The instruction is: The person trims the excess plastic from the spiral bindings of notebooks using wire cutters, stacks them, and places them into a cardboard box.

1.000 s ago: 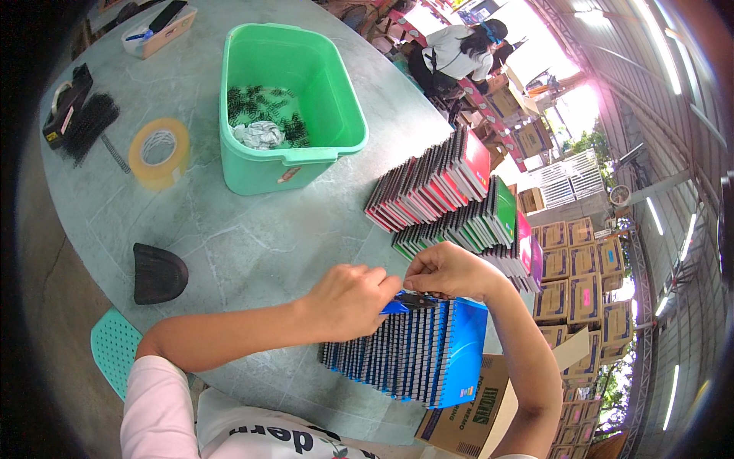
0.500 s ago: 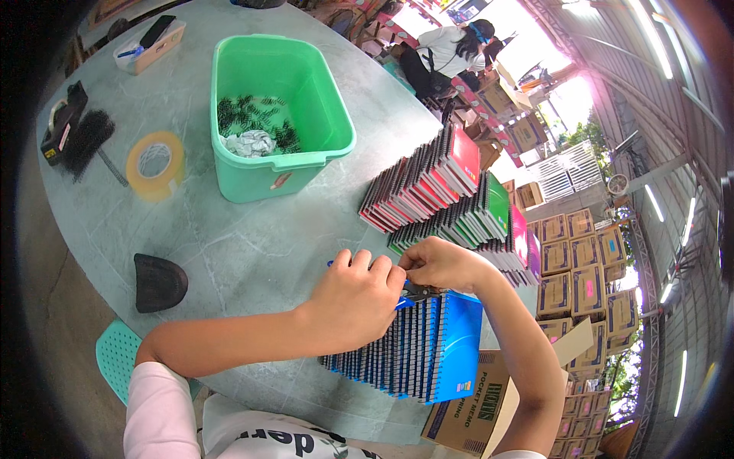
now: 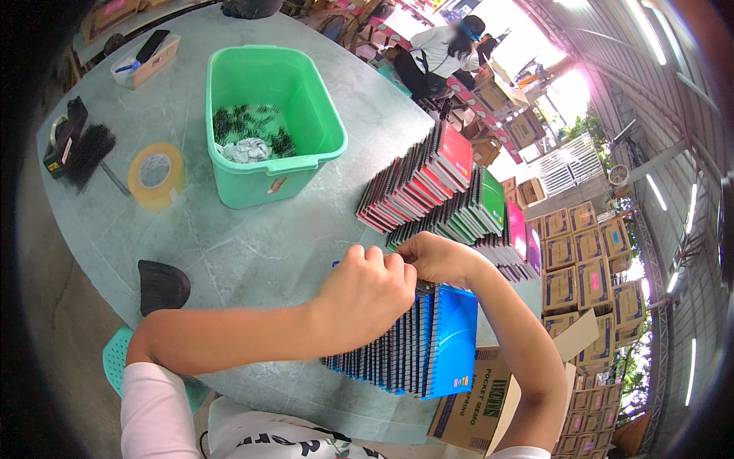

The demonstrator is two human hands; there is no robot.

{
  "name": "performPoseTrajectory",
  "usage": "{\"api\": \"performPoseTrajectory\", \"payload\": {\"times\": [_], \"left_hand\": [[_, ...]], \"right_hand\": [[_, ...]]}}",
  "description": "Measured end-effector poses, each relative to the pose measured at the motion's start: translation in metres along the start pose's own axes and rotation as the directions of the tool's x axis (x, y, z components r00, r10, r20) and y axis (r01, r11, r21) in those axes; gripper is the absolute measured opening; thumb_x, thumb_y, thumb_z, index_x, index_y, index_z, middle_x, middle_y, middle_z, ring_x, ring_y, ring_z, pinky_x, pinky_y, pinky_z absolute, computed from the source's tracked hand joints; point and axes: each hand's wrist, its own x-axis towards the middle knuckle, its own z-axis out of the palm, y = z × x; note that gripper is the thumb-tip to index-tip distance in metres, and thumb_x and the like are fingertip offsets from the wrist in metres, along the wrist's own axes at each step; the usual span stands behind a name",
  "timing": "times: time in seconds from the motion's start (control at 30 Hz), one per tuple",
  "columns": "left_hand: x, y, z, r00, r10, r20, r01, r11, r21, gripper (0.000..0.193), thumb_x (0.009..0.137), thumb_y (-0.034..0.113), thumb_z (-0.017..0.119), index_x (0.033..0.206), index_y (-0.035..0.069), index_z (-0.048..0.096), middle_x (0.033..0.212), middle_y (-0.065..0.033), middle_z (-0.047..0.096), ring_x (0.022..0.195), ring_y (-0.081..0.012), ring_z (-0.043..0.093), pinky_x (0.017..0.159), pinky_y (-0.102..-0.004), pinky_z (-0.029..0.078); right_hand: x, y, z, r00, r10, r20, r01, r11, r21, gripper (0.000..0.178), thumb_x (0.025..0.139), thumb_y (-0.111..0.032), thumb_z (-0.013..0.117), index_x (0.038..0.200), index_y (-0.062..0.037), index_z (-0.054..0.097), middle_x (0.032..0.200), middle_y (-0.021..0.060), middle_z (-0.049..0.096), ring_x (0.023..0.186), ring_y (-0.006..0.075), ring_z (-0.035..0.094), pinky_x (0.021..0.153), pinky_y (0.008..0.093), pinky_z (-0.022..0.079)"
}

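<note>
A row of blue spiral notebooks stands on edge near the front of the grey round table. My left hand is closed over the top of that row, fingers curled on the spiral bindings. My right hand presses on the row's top from the far side, touching my left hand. What lies between my fingers is hidden. Beyond them lie rows of red notebooks, green notebooks and pink notebooks.
A green plastic bin holding black clips and a white bag stands at the table's middle. A tape roll, a black brush, a black curved object and a small box lie left. Cardboard cartons are stacked right; a person sits beyond.
My left hand has moved right along the blue row and closed over its top, meeting my right hand. The view has shifted slightly.
</note>
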Motion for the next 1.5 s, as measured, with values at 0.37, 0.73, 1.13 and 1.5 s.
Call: {"api": "performPoseTrajectory", "payload": {"times": [0.37,0.73,1.13,1.5], "left_hand": [[0.001,-0.010,-0.007,0.984,0.141,-0.110,-0.117,0.972,0.203,0.013,0.070,0.015,0.060,0.078,0.005,0.058,0.069,-0.0055,0.059,0.062,-0.0177,0.057,0.053,-0.0280,0.042],[-0.001,-0.011,-0.006,0.995,0.054,0.081,-0.052,0.998,-0.023,0.011,0.071,0.013,0.060,0.077,0.004,0.058,0.069,-0.0077,0.060,0.065,-0.0191,0.061,0.055,-0.0294,0.048],[-0.001,-0.015,0.004,0.995,0.095,-0.035,-0.096,0.995,-0.035,0.011,0.067,0.011,0.058,0.075,0.005,0.053,0.068,-0.0077,0.056,0.060,-0.0201,0.057,0.053,-0.0312,0.045],[-0.019,-0.036,0.002,0.989,-0.088,0.120,0.136,0.866,-0.481,0.026,0.074,0.027,0.067,0.080,0.004,0.055,0.070,-0.0120,0.057,0.064,-0.0302,0.059,0.058,-0.0387,0.048]], "right_hand": [[0.001,0.005,0.003,0.999,-0.034,-0.025,0.034,0.999,0.004,0.019,0.074,-0.013,0.060,0.084,0.0032,0.065,0.064,0.0115,0.059,0.060,0.0143,0.052,0.057,0.0322,0.043],[-0.003,-0.002,0.003,0.997,-0.036,-0.070,0.036,0.999,-0.013,0.022,0.073,-0.015,0.060,0.086,0.0019,0.066,0.066,0.0098,0.061,0.062,0.0143,0.054,0.058,0.0308,0.044],[-0.002,0.003,0.005,0.995,-0.045,-0.085,0.044,0.999,-0.016,0.023,0.074,-0.015,0.062,0.088,0.0023,0.066,0.072,0.0134,0.064,0.066,0.0165,0.058,0.063,0.0310,0.046],[-0.007,-0.002,-0.001,0.999,-0.035,0.036,0.029,0.988,0.153,0.018,0.078,-0.012,0.063,0.089,0.0014,0.067,0.063,0.0023,0.060,0.057,0.0066,0.053,0.051,0.0236,0.043]]}}
